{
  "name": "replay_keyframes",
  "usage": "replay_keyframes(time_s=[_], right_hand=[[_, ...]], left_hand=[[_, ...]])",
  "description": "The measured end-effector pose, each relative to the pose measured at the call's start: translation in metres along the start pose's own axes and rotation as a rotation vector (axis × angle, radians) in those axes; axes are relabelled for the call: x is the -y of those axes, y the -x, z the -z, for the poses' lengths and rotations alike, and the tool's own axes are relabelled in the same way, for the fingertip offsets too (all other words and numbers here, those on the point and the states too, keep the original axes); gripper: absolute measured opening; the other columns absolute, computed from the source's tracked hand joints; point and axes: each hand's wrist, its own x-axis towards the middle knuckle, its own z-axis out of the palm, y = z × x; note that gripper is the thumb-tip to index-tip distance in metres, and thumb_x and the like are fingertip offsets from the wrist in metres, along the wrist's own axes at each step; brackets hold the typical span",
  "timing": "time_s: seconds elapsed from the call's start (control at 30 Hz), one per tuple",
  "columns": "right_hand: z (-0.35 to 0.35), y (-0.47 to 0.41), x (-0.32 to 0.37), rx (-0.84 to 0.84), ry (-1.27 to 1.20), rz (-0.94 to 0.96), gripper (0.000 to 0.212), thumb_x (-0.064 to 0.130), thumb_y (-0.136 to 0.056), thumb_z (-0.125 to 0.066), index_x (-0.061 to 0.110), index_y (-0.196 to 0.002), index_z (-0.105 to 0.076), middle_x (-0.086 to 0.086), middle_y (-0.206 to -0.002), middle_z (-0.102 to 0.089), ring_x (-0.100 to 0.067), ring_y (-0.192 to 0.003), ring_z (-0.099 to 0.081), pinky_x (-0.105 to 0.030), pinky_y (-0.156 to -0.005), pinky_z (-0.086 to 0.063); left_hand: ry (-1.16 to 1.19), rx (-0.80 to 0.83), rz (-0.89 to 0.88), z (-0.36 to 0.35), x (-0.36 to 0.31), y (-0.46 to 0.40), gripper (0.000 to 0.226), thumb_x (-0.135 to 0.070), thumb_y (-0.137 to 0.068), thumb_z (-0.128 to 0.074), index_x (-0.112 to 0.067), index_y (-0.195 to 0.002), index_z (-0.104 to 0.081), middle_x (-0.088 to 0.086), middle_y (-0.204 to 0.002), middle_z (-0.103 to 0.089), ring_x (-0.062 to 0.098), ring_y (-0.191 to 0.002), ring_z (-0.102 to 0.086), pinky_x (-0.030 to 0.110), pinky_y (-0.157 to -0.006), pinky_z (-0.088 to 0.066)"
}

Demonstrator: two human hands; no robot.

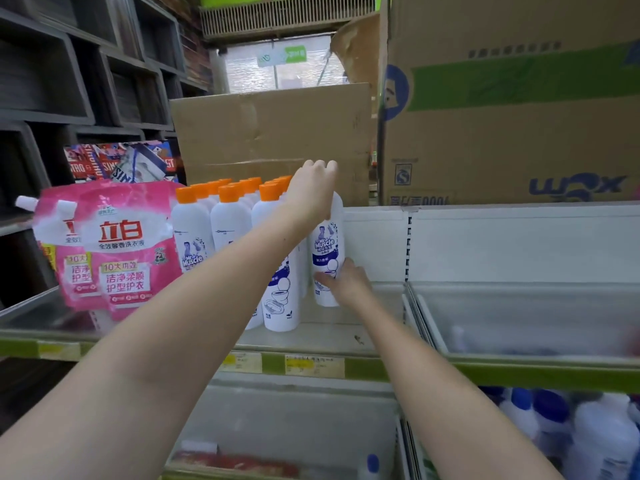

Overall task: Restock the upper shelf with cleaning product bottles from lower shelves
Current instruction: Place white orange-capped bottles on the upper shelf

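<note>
Left hand (pixel 311 192) grips the top of a Mr Muscle bottle (pixel 329 251) on the upper shelf (pixel 332 336); right hand (pixel 346 280) holds its base.

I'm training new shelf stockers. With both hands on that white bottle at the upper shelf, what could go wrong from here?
The bottle may knock the orange-capped bottles packed close beside it. The left hand covers its top, hiding the cap; the right hand steadies it low, so it could tip once released.
</note>
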Motion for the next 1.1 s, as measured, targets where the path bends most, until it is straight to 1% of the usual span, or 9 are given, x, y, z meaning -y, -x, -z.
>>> replay_keyframes(time_s=[0.1,0.23,0.33,0.43,0.5,0.73,0.87,0.97,1.1], right_hand=[[0.003,-0.015,0.001,0.029,-0.006,0.013,0.062,0.051,-0.09,-0.069,0.009,-0.131,-0.049,-0.012,-0.131,-0.056,-0.031,-0.113,-0.059,-0.031,-0.079,-0.042],[-0.003,-0.032,-0.001,0.029,-0.065,0.078,0.051,0.039,-0.086,-0.076,0.008,-0.122,-0.058,-0.005,-0.117,-0.066,-0.023,-0.092,-0.059,-0.028,-0.075,-0.043],[-0.009,-0.04,-0.001,0.007,-0.089,0.093,0.052,0.037,-0.083,-0.078,0.009,-0.122,-0.059,-0.009,-0.12,-0.067,-0.027,-0.101,-0.064,-0.029,-0.078,-0.048],[-0.013,-0.047,-0.001,0.01,-0.154,0.078,0.051,0.031,-0.084,-0.077,0.01,-0.122,-0.052,-0.011,-0.124,-0.061,-0.031,-0.107,-0.063,-0.033,-0.083,-0.049],[-0.016,-0.051,-0.001,0.005,-0.194,0.06,0.05,0.026,-0.084,-0.077,0.01,-0.121,-0.048,-0.013,-0.127,-0.057,-0.032,-0.107,-0.062,-0.034,-0.084,-0.049],[-0.022,-0.056,0.0,-0.015,-0.311,-0.022,0.034,0.016,-0.094,-0.067,0.01,-0.117,-0.042,-0.007,-0.129,-0.043,-0.02,-0.087,-0.049,-0.028,-0.079,-0.039],[-0.019,-0.049,0.007,-0.016,-0.217,-0.032,0.043,0.02,-0.093,-0.07,0.009,-0.123,-0.04,-0.014,-0.138,-0.039,-0.029,-0.098,-0.053,-0.032,-0.086,-0.042],[-0.014,-0.044,0.011,0.002,-0.128,-0.04,0.063,0.024,-0.089,-0.074,0.005,-0.135,-0.035,-0.019,-0.142,-0.035,-0.034,-0.119,-0.052,-0.034,-0.094,-0.044],[-0.005,-0.039,0.018,-0.025,-0.113,-0.042,0.059,0.019,-0.087,-0.073,0.004,-0.132,-0.037,-0.018,-0.14,-0.04,-0.031,-0.104,-0.053,-0.034,-0.082,-0.046]], left_hand=[[0.004,-0.02,0.064,-0.014,0.001,-0.011,0.053,0.001,-0.069,-0.085,-0.004,-0.109,-0.05,0.014,-0.11,-0.057,0.029,-0.104,-0.053,0.032,-0.069,-0.037],[-0.05,-0.023,0.108,-0.025,-0.003,-0.023,0.049,0.011,-0.075,-0.073,-0.004,-0.114,-0.048,0.015,-0.111,-0.053,0.03,-0.105,-0.053,0.033,-0.07,-0.034],[-0.081,-0.029,0.111,-0.03,-0.002,-0.031,0.048,0.013,-0.076,-0.068,-0.002,-0.117,-0.048,0.017,-0.113,-0.054,0.031,-0.106,-0.054,0.033,-0.074,-0.038],[-0.109,-0.043,0.12,-0.04,0.001,-0.036,0.049,0.016,-0.077,-0.059,-0.001,-0.122,-0.046,0.018,-0.116,-0.053,0.031,-0.106,-0.053,0.031,-0.076,-0.04],[-0.128,-0.053,0.121,-0.048,0.0,-0.037,0.056,0.013,-0.077,-0.062,0.0,-0.128,-0.042,0.017,-0.121,-0.051,0.029,-0.109,-0.052,0.03,-0.08,-0.043],[-0.026,-0.065,0.138,-0.054,0.002,-0.038,0.066,0.016,-0.069,-0.071,-0.001,-0.126,-0.042,0.016,-0.121,-0.049,0.028,-0.107,-0.05,0.028,-0.069,-0.04],[0.001,-0.053,0.15,-0.054,-0.001,-0.032,0.062,0.021,-0.071,-0.063,-0.001,-0.125,-0.041,0.018,-0.122,-0.044,0.029,-0.109,-0.049,0.028,-0.067,-0.037],[-0.01,-0.014,0.159,-0.054,-0.006,-0.028,0.064,0.018,-0.075,-0.064,0.003,-0.131,-0.037,0.024,-0.14,-0.031,0.032,-0.116,-0.047,0.029,-0.073,-0.044],[-0.065,0.028,0.153,-0.057,-0.013,-0.018,0.071,0.008,-0.082,-0.063,0.012,-0.143,-0.027,0.028,-0.149,-0.02,0.037,-0.124,-0.043,0.033,-0.096,-0.047]])
